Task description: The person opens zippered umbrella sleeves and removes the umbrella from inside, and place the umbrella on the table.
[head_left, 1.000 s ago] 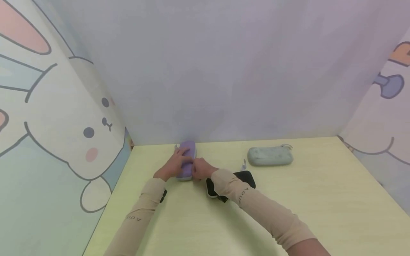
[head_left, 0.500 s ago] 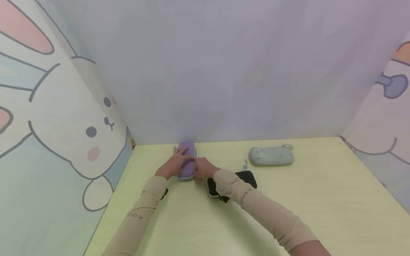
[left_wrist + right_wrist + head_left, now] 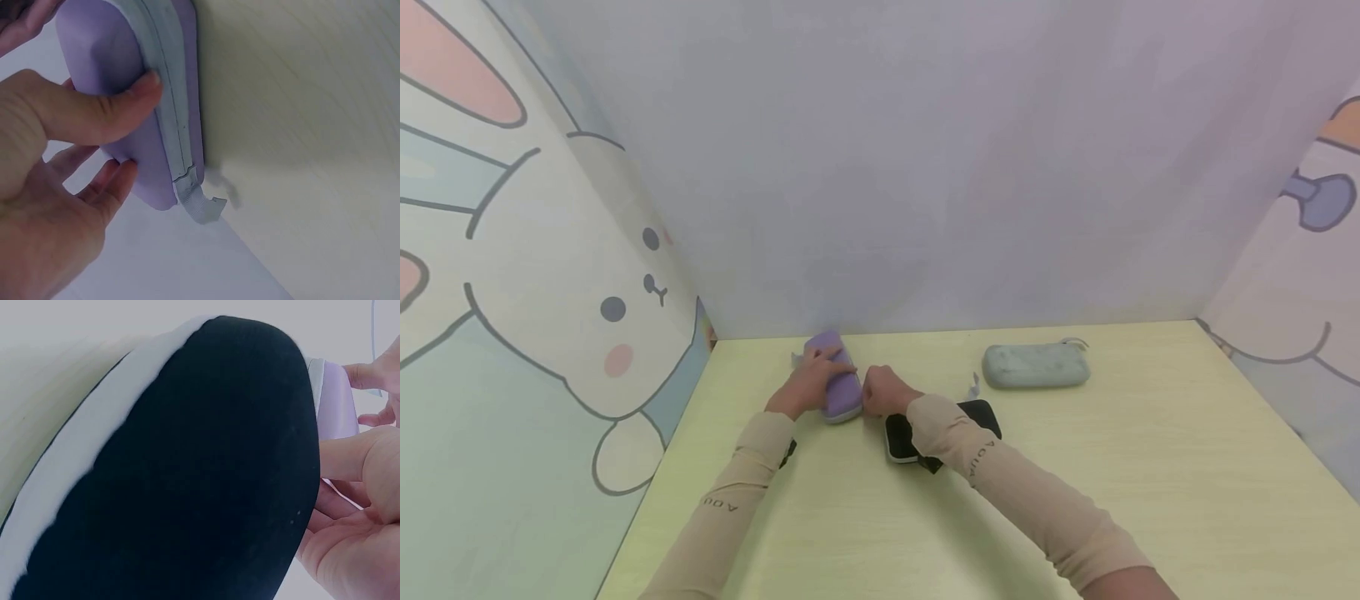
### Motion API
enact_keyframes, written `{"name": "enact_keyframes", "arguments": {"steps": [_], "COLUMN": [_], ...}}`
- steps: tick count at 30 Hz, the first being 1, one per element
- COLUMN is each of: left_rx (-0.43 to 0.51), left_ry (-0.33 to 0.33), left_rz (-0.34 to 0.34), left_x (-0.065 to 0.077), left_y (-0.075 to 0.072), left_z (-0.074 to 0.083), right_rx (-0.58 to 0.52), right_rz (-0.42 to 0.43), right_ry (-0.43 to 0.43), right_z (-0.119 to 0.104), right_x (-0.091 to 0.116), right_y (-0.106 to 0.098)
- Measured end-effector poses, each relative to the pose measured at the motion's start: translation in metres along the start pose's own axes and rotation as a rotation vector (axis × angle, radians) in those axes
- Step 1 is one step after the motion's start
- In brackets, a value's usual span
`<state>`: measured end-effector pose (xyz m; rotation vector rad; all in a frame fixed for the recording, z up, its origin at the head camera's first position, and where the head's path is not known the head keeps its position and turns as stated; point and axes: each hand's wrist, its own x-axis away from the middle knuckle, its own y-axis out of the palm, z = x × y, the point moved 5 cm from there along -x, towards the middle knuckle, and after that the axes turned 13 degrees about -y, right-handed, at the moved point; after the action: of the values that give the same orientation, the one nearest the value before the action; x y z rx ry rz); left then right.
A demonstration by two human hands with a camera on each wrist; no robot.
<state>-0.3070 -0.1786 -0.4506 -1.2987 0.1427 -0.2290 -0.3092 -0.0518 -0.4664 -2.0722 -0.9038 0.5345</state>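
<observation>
1. Nearest me, two beige sleeves reach in over the pale yellow table [image 3: 1150, 450]: the left sleeve [image 3: 718, 508] and the right sleeve [image 3: 1037, 504], both with dark lettering.
2. Under the right cuff lies a black case [image 3: 901, 439] with a whitish edge. The sleeve crosses over it and hides its middle. A small pale tab [image 3: 973, 388] stands up just beyond its far side.
3. Past that, a little left of centre, is the purple case [image 3: 846, 392], lying on the table toward the far edge. It sits at a slant, its far end leaning left and its near end closer to the middle. A pale band runs along it, with a short fabric loop [image 3: 201, 205] at one end.
4. The left hand [image 3: 808, 382] holds the purple case from its left side, thumb laid across to the pale band, fingertips against the purple surface.
5. The right hand [image 3: 886, 392] is at the case's right edge, near its near end, fingers curled in. From here I can't tell whether they pinch anything.
6. Further right and well apart from the hands, a grey-green case [image 3: 1036, 367] lies crosswise, a thin strap [image 3: 1075, 342] at its right end.
7. Behind the table hangs a plain lilac-grey backdrop [image 3: 925, 167]; a cartoon rabbit [image 3: 561, 275] covers the left wall.
</observation>
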Motion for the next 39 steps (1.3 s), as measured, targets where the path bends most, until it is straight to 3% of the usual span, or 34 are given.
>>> {"name": "enact_keyframes", "arguments": {"steps": [13,22,28,39], "left_rx": [-0.017,-0.034,-0.096,-0.111], "left_ry": [-0.072,-0.073,-0.080,-0.153], "left_rz": [0.012,0.037,0.078,0.069], "left_x": [-0.002,-0.002,0.000,-0.002], "left_y": [-0.003,-0.004,-0.006,-0.003], "left_z": [0.001,0.001,-0.002,-0.005], "right_rx": [-0.014,-0.052,-0.054,-0.040], "right_rz": [0.035,0.036,0.071,0.080], "right_ry": [0.028,0.067,0.047,0.041], "right_z": [0.009,0.015,0.017,0.017], "right_x": [0.003,0.007,0.009,0.011], "right_y": [-0.004,-0.005,-0.008,-0.009]}}
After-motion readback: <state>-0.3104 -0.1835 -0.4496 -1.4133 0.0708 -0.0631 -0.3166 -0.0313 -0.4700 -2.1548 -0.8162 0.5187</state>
